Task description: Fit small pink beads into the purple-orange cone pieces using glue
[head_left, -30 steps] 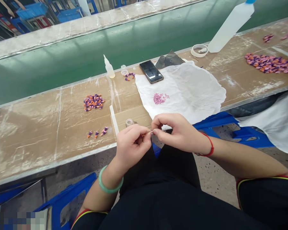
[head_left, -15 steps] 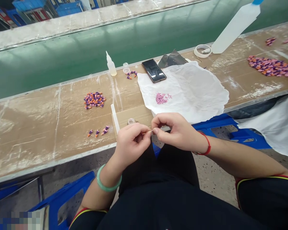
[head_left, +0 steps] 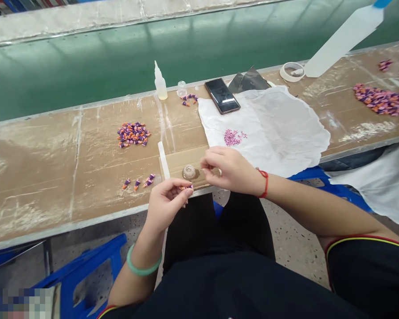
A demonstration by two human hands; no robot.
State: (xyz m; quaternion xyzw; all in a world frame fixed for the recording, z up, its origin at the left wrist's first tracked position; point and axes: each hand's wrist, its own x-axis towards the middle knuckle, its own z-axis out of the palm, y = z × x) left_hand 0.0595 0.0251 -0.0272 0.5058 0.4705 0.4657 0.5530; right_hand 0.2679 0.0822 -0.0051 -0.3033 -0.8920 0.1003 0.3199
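At the near edge of the surface [head_left: 86,177], a purple-orange cone [head_left: 186,188] is pinched in the left hand [head_left: 168,201]. The right hand [head_left: 228,170] is held just beside a jar [head_left: 189,172], fingertips together; whether anything is gripped cannot be told. Loose cones [head_left: 139,182] lie nearby.

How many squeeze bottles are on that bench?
2. A small dropper bottle at the far edge, left of the phone; a large white bottle at far right, its cap cut off.

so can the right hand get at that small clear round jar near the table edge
Probably yes: the right hand hovers just beside the small clear round jar, nothing between them.
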